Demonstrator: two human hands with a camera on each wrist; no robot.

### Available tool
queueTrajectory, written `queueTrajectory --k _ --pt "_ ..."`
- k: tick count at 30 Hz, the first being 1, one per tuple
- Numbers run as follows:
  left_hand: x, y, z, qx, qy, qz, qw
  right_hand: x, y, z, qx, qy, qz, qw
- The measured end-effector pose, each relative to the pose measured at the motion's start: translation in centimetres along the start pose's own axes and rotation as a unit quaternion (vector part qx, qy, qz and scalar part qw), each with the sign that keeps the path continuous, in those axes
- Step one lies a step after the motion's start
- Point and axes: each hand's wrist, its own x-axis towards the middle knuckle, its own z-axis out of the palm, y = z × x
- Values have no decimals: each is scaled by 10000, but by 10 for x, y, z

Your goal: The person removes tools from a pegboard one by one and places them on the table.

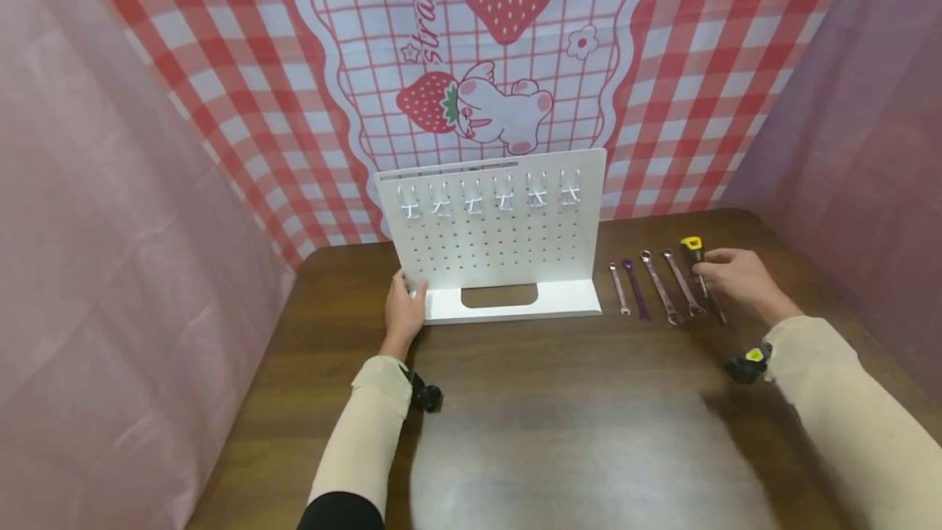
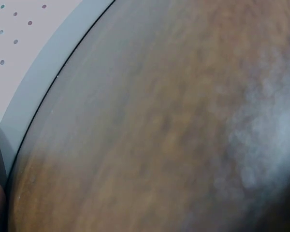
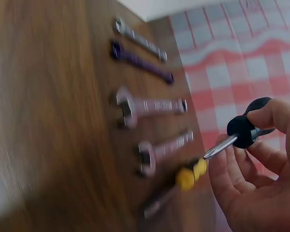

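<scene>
My left hand (image 1: 405, 313) grips the lower left corner of a white pegboard stand (image 1: 493, 248), thumb in front; in the left wrist view only a sliver of the fingers shows. On the right, my right hand (image 1: 739, 276) is over the tools. The right wrist view shows it pinching a screwdriver (image 3: 241, 133) by its black handle, the metal tip pointing away from the palm. Just beyond that tip lies a yellow-and-black-handled screwdriver (image 3: 186, 178), blurred. Beside it several wrenches lie in a row, among them a purple wrench (image 1: 636, 289) and a silver wrench (image 1: 661, 289).
Clear-and-white hooks (image 1: 504, 193) line the top of the pegboard. The stand rests near the back of a brown wooden table (image 1: 559, 407). Behind hangs a red-and-white checked cloth (image 1: 243, 64), with pink curtains (image 1: 110, 227) at the sides.
</scene>
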Motion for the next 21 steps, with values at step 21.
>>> queueTrajectory --k 21 --pt "0 -1 -1 -7 -25 45 10000 14 56 -36 40 53 1718 9851"
